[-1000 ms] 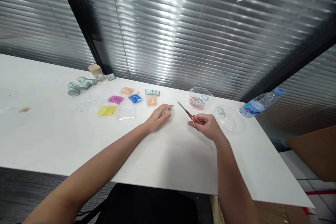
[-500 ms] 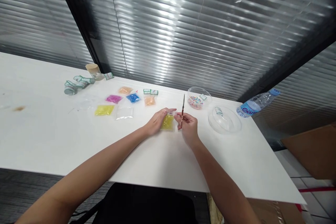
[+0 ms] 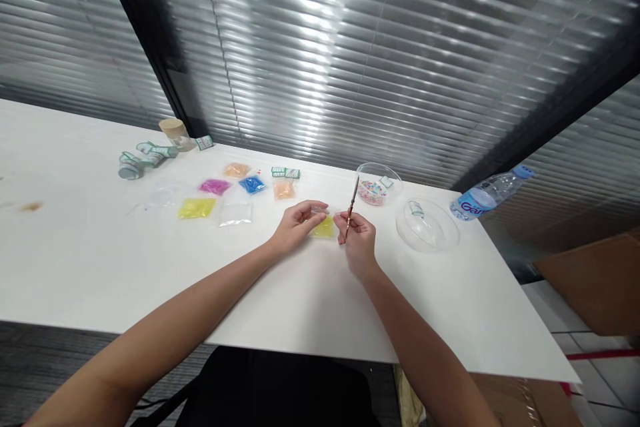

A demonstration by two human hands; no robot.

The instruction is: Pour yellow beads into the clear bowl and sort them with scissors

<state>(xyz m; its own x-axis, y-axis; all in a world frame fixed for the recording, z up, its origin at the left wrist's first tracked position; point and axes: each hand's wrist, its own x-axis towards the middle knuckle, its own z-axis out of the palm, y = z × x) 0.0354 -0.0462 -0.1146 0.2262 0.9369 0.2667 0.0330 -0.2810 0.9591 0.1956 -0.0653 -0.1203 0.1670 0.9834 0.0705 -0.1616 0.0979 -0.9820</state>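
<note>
A small clear packet of tiny yellow pieces (image 3: 323,227) is between my two hands, low over the white table (image 3: 280,300). My left hand (image 3: 296,223) is at its left side, the thumb across the upper part and the fingers stretched behind; it grips the packet. My right hand (image 3: 359,240) is closed around a slim pointed tool with a copper-coloured handle and grey tip (image 3: 353,199), tip up. Its kind is not clear. The right thumb and fingertip pinch by the packet's upper right corner; I cannot tell whether they hold it.
Left lie yellow (image 3: 197,207), pink (image 3: 215,186), blue (image 3: 252,184) and orange packets (image 3: 285,189), plus a clear bag (image 3: 235,213). Rolled bandage-like bundles (image 3: 131,165) and a cork-lidded jar (image 3: 173,128) stand farther left. Right are a bead bowl (image 3: 373,193), a clear bowl (image 3: 428,240) and a water bottle (image 3: 475,201).
My left thumb has come over the packet's upper part, covering more of it. The tool in my right hand has tilted, its tip leaning to the right.
</note>
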